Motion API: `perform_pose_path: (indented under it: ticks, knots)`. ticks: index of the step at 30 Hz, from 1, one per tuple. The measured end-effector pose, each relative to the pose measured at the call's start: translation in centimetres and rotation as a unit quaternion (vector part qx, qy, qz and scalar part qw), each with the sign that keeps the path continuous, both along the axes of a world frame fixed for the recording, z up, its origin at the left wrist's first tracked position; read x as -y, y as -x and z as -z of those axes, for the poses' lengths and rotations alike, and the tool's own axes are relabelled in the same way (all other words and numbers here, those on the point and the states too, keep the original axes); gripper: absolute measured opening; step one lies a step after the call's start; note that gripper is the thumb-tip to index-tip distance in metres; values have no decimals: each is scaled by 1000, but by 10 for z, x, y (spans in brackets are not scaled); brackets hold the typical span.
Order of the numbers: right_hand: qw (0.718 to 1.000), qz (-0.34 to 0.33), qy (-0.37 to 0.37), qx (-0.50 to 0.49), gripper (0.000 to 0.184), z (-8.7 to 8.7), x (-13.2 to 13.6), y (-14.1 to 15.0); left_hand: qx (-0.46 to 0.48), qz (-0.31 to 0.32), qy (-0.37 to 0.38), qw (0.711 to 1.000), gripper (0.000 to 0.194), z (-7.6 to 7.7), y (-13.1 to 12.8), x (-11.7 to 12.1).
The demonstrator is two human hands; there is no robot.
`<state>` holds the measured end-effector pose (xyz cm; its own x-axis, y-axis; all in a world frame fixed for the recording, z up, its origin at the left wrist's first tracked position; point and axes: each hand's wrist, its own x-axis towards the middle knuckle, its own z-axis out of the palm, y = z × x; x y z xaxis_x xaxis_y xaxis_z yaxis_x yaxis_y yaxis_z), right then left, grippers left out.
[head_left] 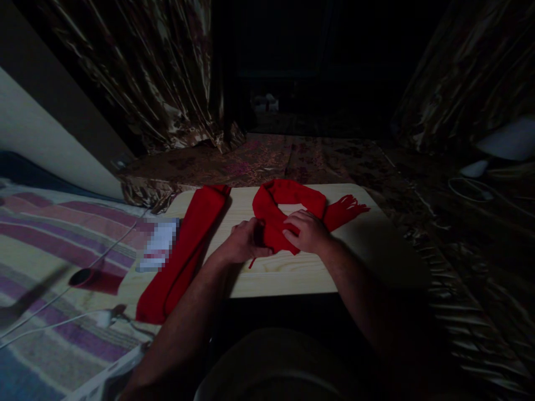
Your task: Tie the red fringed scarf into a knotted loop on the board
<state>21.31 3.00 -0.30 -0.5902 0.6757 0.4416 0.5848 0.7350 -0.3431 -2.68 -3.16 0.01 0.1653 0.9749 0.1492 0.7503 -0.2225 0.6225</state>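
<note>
A red fringed scarf [292, 200] lies looped on a pale wooden board [292, 273], its fringe [349, 209] pointing right. My left hand [242, 242] pinches the scarf's near fold, fingers closed on the cloth. Over the same fold my right hand [307, 231] rests, fingers curled down and gripping it. A second red scarf [184, 256], folded into a long strip, lies on the board's left side, running diagonally toward me, untouched.
A striped blanket [54, 262] with white cables [62, 289] and a small dark red object [83, 277] lies to the left. Patterned dark fabric covers the surface beyond and right of the board. Curtains hang behind. A white lamp-like object [501, 145] sits far right.
</note>
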Motion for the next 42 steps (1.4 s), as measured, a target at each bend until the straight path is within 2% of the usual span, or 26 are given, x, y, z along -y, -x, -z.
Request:
perform_pose_path:
  ticks: [2,5,9,13,18,23,28,30,32,34,36,39,42]
  knots:
    - [1000,1,3,17,23,0,0,1,-73,-1,-17,997,77,3,-9,11]
    - [1000,4,-4,19,22,0,-1,2,-89,-16,-46,995,69,11,-23,21]
    - [1000,7,-6,8,21,3,-2,1,-74,-43,-73,994,49,18,-28,22]
    - [999,-5,-16,-27,28,1,0,-1,-25,-35,-55,998,28,18,-22,20]
    - [998,-52,-35,-7,47,-6,11,4,29,-13,-45,998,23,16,-19,22]
    - [997,-62,-21,49,40,0,15,13,32,10,-52,998,24,18,-18,22]
    - [998,-51,-15,46,40,4,11,13,76,-46,-46,995,24,18,-16,22]
    - [998,-47,-12,47,40,3,11,12,71,-71,-92,991,19,16,-16,22]
    - [998,-44,-9,46,39,2,12,12,56,-118,-169,977,15,14,-16,22]
    - [998,-46,-11,40,39,3,12,12,46,-150,-217,964,18,13,-16,21]
    - [998,-49,-13,32,39,3,12,12,34,-126,-198,971,24,16,-17,20]
    - [998,-47,-15,30,39,5,12,12,-15,-25,-132,991,29,22,-18,16]
    - [998,-53,-14,16,37,5,11,11,-35,-3,-109,993,28,26,-18,14]
